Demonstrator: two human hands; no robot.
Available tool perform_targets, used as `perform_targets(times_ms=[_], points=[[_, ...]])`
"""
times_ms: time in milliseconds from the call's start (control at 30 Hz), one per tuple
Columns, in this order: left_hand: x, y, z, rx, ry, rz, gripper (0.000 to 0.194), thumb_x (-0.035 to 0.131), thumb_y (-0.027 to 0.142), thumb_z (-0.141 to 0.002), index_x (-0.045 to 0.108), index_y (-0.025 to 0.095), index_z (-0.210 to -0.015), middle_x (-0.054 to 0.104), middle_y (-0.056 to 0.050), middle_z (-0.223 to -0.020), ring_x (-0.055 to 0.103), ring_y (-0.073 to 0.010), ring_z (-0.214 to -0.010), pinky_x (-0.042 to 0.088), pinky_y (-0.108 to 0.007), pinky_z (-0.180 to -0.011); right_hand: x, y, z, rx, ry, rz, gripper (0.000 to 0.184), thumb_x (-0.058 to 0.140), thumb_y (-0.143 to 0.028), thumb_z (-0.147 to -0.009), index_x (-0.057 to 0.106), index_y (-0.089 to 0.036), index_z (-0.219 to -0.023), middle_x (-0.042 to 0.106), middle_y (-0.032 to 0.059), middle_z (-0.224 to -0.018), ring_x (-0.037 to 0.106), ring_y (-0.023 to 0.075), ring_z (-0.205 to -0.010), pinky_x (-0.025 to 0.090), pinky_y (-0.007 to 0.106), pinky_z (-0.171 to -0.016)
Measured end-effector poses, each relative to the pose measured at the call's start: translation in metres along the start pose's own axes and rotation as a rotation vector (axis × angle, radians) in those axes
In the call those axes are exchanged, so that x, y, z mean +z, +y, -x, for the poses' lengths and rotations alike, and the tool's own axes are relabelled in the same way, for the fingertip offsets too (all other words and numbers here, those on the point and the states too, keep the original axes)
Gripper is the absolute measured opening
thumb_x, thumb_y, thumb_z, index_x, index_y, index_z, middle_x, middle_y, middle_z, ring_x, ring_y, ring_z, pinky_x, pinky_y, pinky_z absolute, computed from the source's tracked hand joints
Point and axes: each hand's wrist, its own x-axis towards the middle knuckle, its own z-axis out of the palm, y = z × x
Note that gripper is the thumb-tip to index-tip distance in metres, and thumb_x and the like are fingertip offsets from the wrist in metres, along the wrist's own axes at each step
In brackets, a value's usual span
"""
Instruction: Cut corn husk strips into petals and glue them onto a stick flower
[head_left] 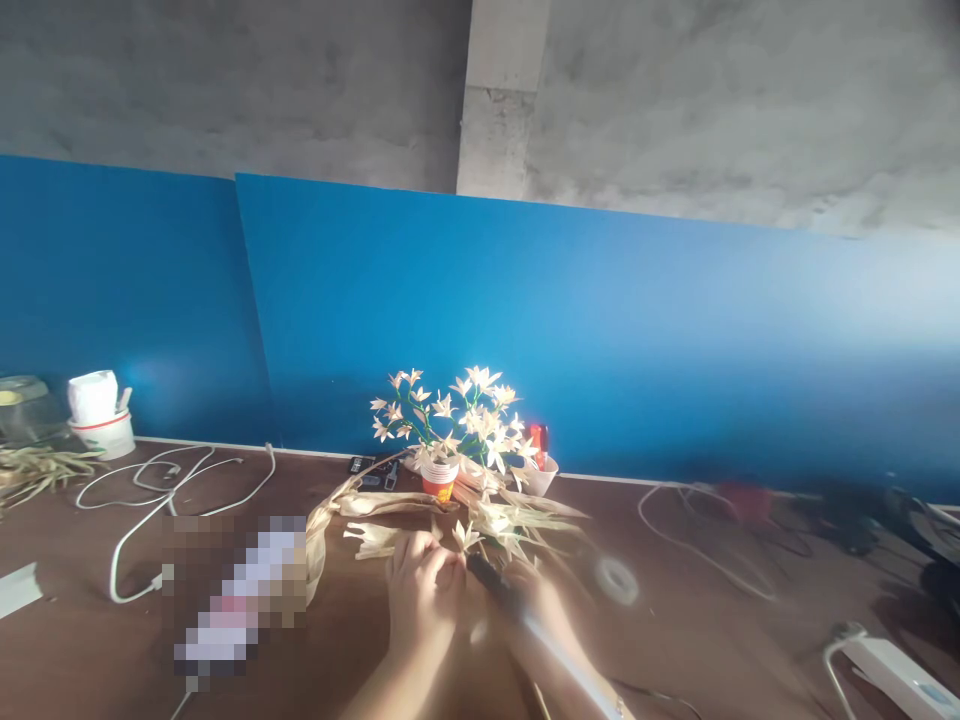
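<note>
My left hand (425, 590) is closed, its fingers pinched at the base of a pale husk-like flower (466, 537). Close beside it, my right hand (536, 595) wraps round a dark tool (491, 578) whose tip points at the flower. A long pale rod (566, 650) runs back from this tool along my forearm; blur hides its exact kind. Just beyond my hands lie dry husk strips (517, 522). Behind them a red and white paper cup (439, 482) holds green stems with several similar flowers (491, 430).
A white cup (541, 476) with a red item stands behind the husks. White cables (161, 490) and a white bucket (105, 435) are at left. A tape roll (617, 580) lies right of my hands, a white power strip (900, 672) further right. A blue partition (450, 300) borders the table.
</note>
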Motion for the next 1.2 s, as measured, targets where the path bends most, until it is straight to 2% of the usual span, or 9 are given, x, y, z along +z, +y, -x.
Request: perform_targets(times_ms=[267,567,733,833,933,1033,1200], points=[[-0.002,0.0,-0.001,0.024,-0.005,-0.01,0.016,0.062,0.019,-0.077,0.066,0.021,-0.062,0.058,-0.002,-0.073,0.056,-0.0205,-0.076,0.039,-0.033,-0.069,0.001,0.002,-0.001,-0.005,-0.011,-0.029,0.018,0.059,-0.019,-0.073,0.061,-0.016,-0.055,0.061,0.0027,-0.064,0.059,0.0155,-0.061,0.045,0.026,-0.055],[-0.002,0.0,-0.002,0.025,0.014,-0.006,0.017,0.061,0.02,-0.078,0.066,0.022,-0.062,0.058,-0.002,-0.073,0.057,-0.0205,-0.076,0.04,-0.033,-0.069,0.001,-0.004,0.001,0.025,0.055,-0.052,0.023,0.061,-0.026,-0.075,0.059,-0.018,-0.054,0.059,0.0016,-0.062,0.058,0.0146,-0.061,0.045,0.025,-0.055],[-0.001,-0.002,-0.001,0.029,0.022,0.042,0.013,0.062,0.022,-0.081,0.068,0.022,-0.069,0.057,-0.002,-0.074,0.056,-0.0214,-0.077,0.042,-0.034,-0.07,-0.006,-0.014,0.002,0.028,0.058,-0.086,0.028,0.061,-0.034,-0.077,0.061,-0.017,-0.055,0.062,0.0031,-0.063,0.059,0.0164,-0.063,0.048,0.027,-0.058],[-0.002,-0.002,-0.001,0.022,0.026,0.097,0.013,0.059,0.022,-0.083,0.069,0.023,-0.074,0.058,-0.003,-0.077,0.056,-0.0215,-0.079,0.043,-0.034,-0.072,-0.012,-0.016,0.001,0.054,0.035,-0.116,0.023,0.064,-0.036,-0.075,0.067,-0.017,-0.062,0.065,0.0032,-0.063,0.061,0.0182,-0.064,0.05,0.027,-0.059],[-0.003,-0.001,0.0,0.041,0.041,0.145,0.015,0.057,0.02,-0.085,0.069,0.023,-0.077,0.058,-0.003,-0.079,0.056,-0.0211,-0.081,0.044,-0.035,-0.075,-0.018,-0.012,0.0,0.113,-0.035,-0.284,0.023,0.066,-0.04,-0.074,0.072,-0.018,-0.077,0.068,0.003,-0.062,0.064,0.02,-0.066,0.053,0.027,-0.059],[-0.004,0.0,0.0,0.059,0.048,0.156,0.015,0.058,0.019,-0.084,0.07,0.023,-0.078,0.059,-0.004,-0.08,0.057,-0.0214,-0.082,0.045,-0.035,-0.075,-0.024,-0.006,0.001,0.177,-0.042,-0.381,0.025,0.065,-0.041,-0.076,0.073,-0.019,-0.085,0.069,0.0028,-0.061,0.066,0.0204,-0.065,0.055,0.027,-0.058],[-0.002,0.001,-0.002,0.037,0.06,0.126,0.015,0.06,0.02,-0.082,0.068,0.022,-0.07,0.057,-0.003,-0.076,0.056,-0.0213,-0.079,0.044,-0.034,-0.072,-0.031,-0.009,0.004,0.153,-0.096,-0.336,0.024,0.067,-0.038,-0.074,0.073,-0.018,-0.087,0.071,0.0027,-0.065,0.067,0.0207,-0.068,0.056,0.029,-0.063]])
